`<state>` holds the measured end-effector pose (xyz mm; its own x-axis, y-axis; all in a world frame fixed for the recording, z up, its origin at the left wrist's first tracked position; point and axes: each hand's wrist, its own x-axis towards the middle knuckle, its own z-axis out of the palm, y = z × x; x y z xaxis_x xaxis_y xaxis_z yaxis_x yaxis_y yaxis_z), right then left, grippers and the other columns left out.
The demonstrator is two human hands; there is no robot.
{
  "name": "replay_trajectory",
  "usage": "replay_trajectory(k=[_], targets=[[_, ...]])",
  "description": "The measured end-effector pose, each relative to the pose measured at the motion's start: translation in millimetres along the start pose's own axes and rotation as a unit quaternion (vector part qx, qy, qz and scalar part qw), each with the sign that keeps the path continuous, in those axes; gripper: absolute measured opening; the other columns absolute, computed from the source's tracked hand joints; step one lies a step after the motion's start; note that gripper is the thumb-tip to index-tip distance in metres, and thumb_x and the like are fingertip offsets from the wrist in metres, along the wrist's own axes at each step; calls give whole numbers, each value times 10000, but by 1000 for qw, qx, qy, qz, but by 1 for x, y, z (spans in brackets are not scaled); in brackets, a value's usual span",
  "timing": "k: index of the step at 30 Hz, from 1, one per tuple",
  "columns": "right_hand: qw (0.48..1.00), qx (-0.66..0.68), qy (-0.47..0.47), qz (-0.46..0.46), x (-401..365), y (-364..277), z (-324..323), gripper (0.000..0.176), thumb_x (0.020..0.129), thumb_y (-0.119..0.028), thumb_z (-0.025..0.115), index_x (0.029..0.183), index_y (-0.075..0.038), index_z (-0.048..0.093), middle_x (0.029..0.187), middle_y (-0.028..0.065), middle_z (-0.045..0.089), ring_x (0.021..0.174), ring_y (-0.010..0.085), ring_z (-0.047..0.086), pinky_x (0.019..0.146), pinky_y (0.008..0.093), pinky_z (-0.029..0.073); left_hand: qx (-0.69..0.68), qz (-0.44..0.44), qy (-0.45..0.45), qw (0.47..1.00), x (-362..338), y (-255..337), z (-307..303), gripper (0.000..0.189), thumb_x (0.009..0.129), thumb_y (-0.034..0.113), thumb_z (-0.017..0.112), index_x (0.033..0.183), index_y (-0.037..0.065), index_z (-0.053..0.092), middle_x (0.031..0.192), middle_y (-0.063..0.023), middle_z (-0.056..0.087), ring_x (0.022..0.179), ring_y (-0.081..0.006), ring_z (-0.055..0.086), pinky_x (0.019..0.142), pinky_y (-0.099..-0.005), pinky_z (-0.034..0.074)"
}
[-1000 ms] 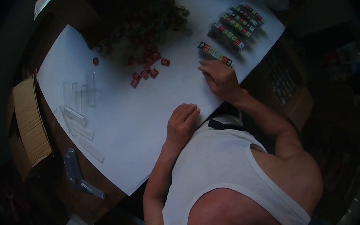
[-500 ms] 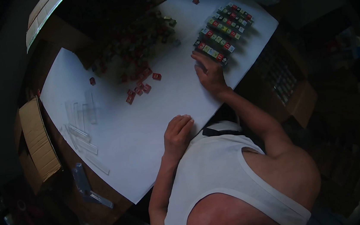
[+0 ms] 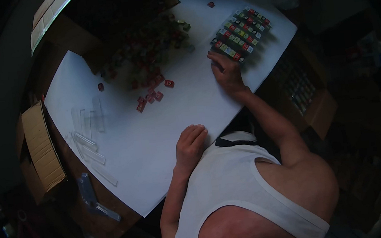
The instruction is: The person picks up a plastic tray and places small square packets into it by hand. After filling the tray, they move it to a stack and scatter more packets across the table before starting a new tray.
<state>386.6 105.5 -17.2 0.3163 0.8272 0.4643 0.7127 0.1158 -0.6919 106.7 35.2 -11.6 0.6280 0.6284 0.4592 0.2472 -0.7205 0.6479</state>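
Note:
My right hand [image 3: 228,75] is beside the nearest row of small printed blocks [image 3: 229,51], thumb and fingers apart, with fingertips at the row's near left end. Behind that row stand several more rows of blocks [image 3: 248,24] with red, green, white and black faces. No object shows inside the right hand. My left hand [image 3: 191,144] rests on the white sheet [image 3: 156,140] near its front edge, fingers loosely bent and nothing visible in them; its thumb is hidden.
Loose red blocks [image 3: 150,96] lie mid-sheet before a dark heap of mixed blocks [image 3: 160,41]. Clear plastic strips [image 3: 90,149] lie at left. A cardboard box [image 3: 42,147] stands left, and an open carton [image 3: 323,113] of block rows stands right.
My right hand has moved slightly away from me, and the nearest row has shifted closer to the rows behind. The whole view has shifted a little. My left hand stays in place on the sheet.

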Motion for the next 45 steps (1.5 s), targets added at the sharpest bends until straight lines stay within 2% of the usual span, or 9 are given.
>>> replay_trajectory(k=[13, 21, 30, 34, 36, 41, 43, 44, 45], targets=[[999, 17, 30, 25, 16, 20, -4, 320, 902, 28, 645, 1207, -29, 726, 1227, 183, 736, 1155, 338, 715, 1006, 387, 570, -2, -1, 6, 1000, 1, 1, 1, 309, 768, -78, 726, 1059, 21, 754, 1151, -118, 736, 1114, -315, 694, 1026, -463, 565], [996, 32, 36, 77, 42, 55, -25, 299, 918, -17, 670, 1207, -36, 746, 1179, 152, 765, 1092, 243, 747, 943, 340, 593, 3, 5, 9, 1000, 0, 1, 2, 269, 809, -49, 753, 1064, 37, 746, 1148, -105, 739, 1096, -338, 700, 968, -450, 583], [987, 57, 44, 146, 59, 92, -36, 299, 927, -39, 671, 1213, -43, 755, 1155, 118, 783, 1072, 190, 748, 968, 315, 573, 3, -5, 8, 1000, 1, -2, 2, 269, 814, -48, 746, 1069, 38, 743, 1152, -105, 736, 1105, -337, 697, 973, -455, 579], [984, 92, 28, 148, 58, 77, -30, 293, 938, -53, 669, 1218, -40, 754, 1141, 121, 785, 1062, 187, 748, 970, 311, 568, 12, -19, 11, 1000, 2, 2, -2, 259, 797, -38, 741, 1047, 27, 744, 1140, -113, 738, 1098, -325, 701, 983, -444, 581], [990, 42, 28, 131, 57, 76, -16, 313, 950, -60, 659, 1252, -39, 738, 1132, 130, 785, 1064, 185, 745, 971, 308, 563, 16, -22, 14, 1000, 1, 1, -1, 238, 795, -30, 729, 1027, 19, 745, 1122, -120, 740, 1085, -318, 706, 985, -439, 584], [997, -18, -53, 58, 90, 14, 35, 345, 964, -128, 626, 1292, -95, 726, 1204, 150, 759, 1107, 282, 734, 957, 381, 565, 1, -3, 24, 1000, 0, -1, 0, 230, 797, -6, 738, 1025, 24, 747, 1115, -125, 742, 1079, -324, 708, 971, -436, 589], [993, -95, -69, -11, 109, -5, 57, 352, 941, -161, 610, 1273, -105, 712, 1152, 195, 742, 1061, 395, 713, 926, 463, 565, 12, -8, 28, 1000, -3, 0, 0, 234, 796, -4, 741, 1029, 26, 748, 1119, -125, 742, 1078, -325, 708, 967, -436, 591], [993, -89, -74, -18, 116, -14, 70, 352, 941, -161, 610, 1273, -105, 712, 1152, 195, 742, 1061, 395, 713, 926, 463, 565, 15, -10, 29, 999, -5, -1, -2, 238, 796, -1, 744, 1032, 27, 749, 1124, -125, 743, 1078, -326, 707, 963, -436, 592], [979, -149, -141, 15, 123, -24, 80, 355, 895, -150, 644, 1239, -92, 710, 1117, 209, 735, 1030, 421, 703, 914, 489, 563, 21, -14, 36, 999, -8, -1, -3, 238, 796, -1, 744, 1032, 27, 749, 1124, -125, 743, 1078, -326, 707, 963, -436, 592]])
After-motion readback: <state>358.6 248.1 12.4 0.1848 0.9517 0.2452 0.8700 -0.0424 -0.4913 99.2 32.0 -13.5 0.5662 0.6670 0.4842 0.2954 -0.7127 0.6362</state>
